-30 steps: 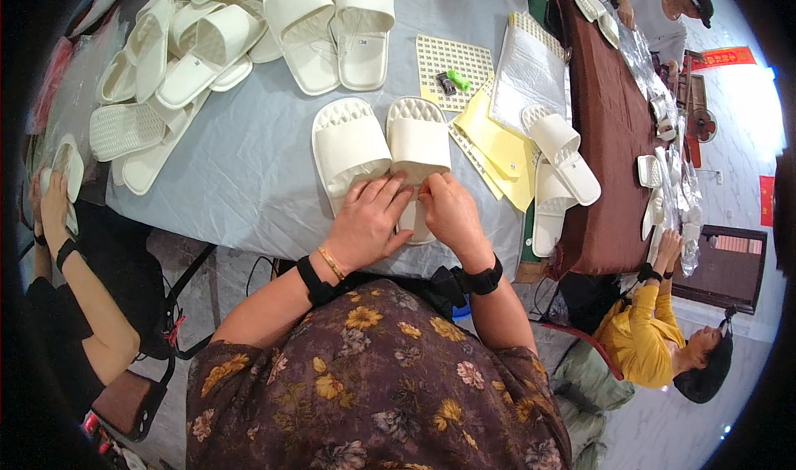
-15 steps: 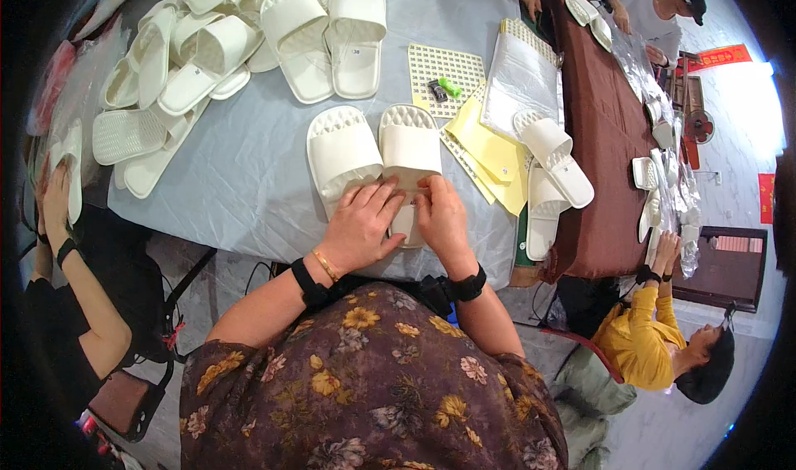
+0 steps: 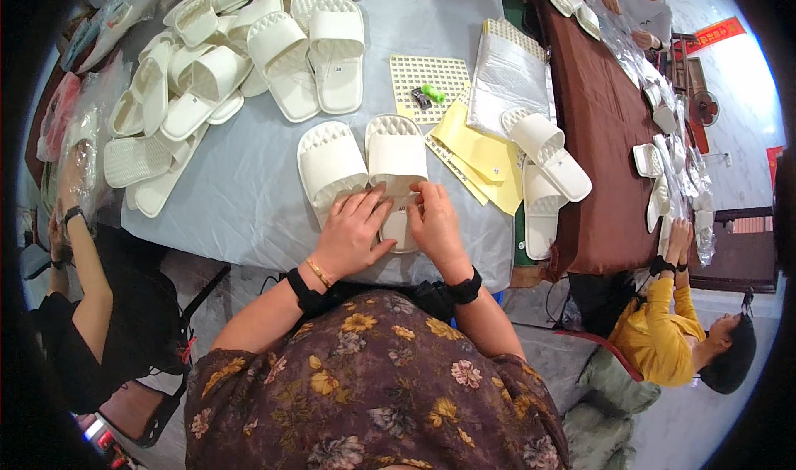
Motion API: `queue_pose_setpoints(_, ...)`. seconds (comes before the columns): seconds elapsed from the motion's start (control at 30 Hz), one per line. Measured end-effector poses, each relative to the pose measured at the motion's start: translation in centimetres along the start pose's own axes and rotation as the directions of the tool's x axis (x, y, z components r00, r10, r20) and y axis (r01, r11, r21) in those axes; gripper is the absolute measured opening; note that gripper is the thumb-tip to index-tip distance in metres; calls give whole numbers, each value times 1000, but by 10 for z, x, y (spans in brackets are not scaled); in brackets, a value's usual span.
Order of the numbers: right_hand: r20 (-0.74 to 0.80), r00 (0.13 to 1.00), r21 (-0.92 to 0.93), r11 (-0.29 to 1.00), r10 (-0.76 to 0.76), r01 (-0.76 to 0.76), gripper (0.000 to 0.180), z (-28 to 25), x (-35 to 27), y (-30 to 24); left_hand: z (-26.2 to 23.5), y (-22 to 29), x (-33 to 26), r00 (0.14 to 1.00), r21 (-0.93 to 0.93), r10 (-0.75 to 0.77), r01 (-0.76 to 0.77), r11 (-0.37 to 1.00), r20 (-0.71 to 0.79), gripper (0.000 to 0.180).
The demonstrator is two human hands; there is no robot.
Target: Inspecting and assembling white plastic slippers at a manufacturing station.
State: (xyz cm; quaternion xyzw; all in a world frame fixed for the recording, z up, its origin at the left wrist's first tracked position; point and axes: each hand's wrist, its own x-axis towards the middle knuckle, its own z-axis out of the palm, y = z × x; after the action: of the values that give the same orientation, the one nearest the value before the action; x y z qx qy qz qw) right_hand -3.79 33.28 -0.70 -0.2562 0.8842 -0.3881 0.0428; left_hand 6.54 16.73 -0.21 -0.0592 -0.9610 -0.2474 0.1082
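Two white slide slippers lie side by side before me, toes pointing away. My left hand [image 3: 351,235] rests across the left slipper [image 3: 327,159], fingers stretched and slightly spread. Its fingertips reach the inner edge of the right slipper [image 3: 396,155], and its thumb lies on that slipper's heel part. My right hand [image 3: 437,228] is closed at the right slipper's outer edge, with bent fingers just below the strap and the thumb on the insole. A small size label shows on the insole between my hands. The undersides of my right fingers are hidden.
More white slippers [image 3: 199,80] are heaped at the far left, with a pair [image 3: 336,63] beyond mine. Label sheets [image 3: 429,76], yellow backing paper [image 3: 477,150], silvery plastic bags [image 3: 514,80] and another pair [image 3: 539,200] lie right. Co-workers handle slippers on both sides.
The whole view has shifted slightly. Both hands stay at the right slipper; my right fingers have moved slightly against its insole. The co-worker's hand at left has moved behind clear plastic.
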Motion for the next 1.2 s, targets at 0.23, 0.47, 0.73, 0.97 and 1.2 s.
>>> queue_pose_setpoints(0.23, -105, 991, 255, 966, 80, -51, 20, -8, -6, 18, -21, -4, -3, 984, -97, 76, -92, 991, -160, 48)
queue_pose_setpoints(0.47, -109, 983, 390, 916, 150, -96, 17, -8, -21, 23, -20, 12, 5, 974, -14, -126, 125, 992, -187, 48)
queue_pose_setpoints(0.73, -150, 979, 450, 891, 139, -58, 16, -2, -26, 26, 9, 9, 21, 961, 110, -219, 239, 965, -169, 67)
queue_pose_setpoints(0.97, -106, 978, 453, 884, 181, -114, 16, -5, -24, 28, -38, 11, 4, 961, -96, -243, 231, 968, -135, 55)
queue_pose_setpoints(1.2, -129, 972, 483, 868, 196, -111, 15, -2, -25, 32, -117, -38, 15, 897, -120, -234, 203, 972, -376, 51)
